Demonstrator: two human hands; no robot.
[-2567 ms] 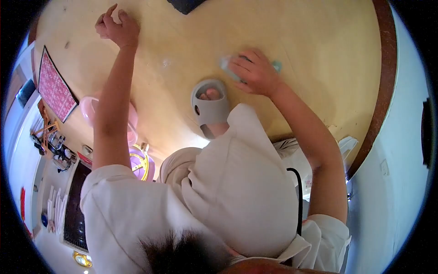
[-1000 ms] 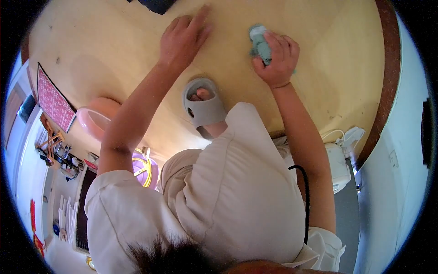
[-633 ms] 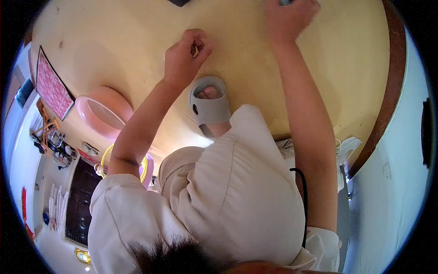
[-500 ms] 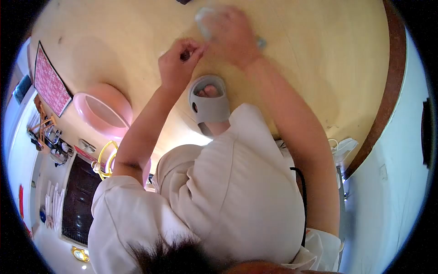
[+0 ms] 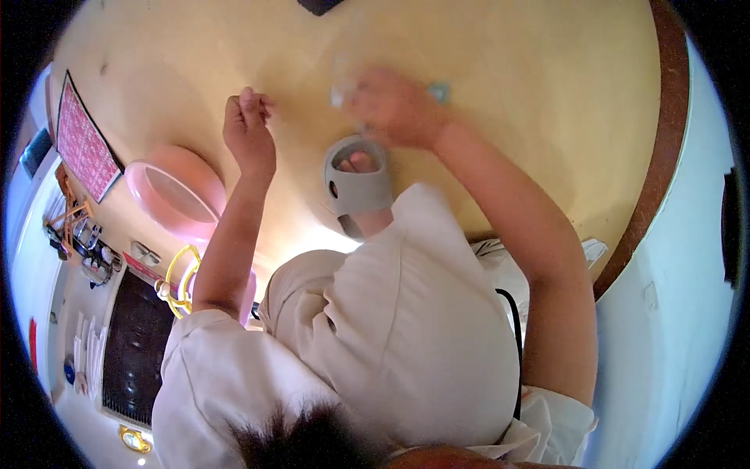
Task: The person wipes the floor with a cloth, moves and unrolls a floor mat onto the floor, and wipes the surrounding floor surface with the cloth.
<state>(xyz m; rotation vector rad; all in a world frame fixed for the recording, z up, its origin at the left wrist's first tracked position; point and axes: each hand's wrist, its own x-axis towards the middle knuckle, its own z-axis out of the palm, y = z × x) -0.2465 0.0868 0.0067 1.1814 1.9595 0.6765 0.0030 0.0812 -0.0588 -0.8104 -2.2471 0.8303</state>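
My right hand (image 5: pixel 398 109), smeared by motion, is closed over a pale green cloth (image 5: pixel 439 93) on the tan floor (image 5: pixel 508 47). Bits of the cloth show on both sides of the hand, just above my foot in a grey slipper (image 5: pixel 361 187). To the left, my left hand (image 5: pixel 250 129) hangs over the floor with its fingers curled together; whether something small is between them is too unclear to make out. A pink basin (image 5: pixel 176 191) stands left of my left forearm.
A red patterned mat (image 5: pixel 87 141) lies at the far left. Something yellow and looped (image 5: pixel 185 281) is beside my left elbow. A dark object (image 5: pixel 319 5) shows at the top edge. The wall (image 5: pixel 656 234) and brown floor border (image 5: pixel 664 125) run along the right.
My right hand swept up and right, then back left and down with the cloth. My left hand moved toward the middle, then back left. More of the pink basin shows than at first.
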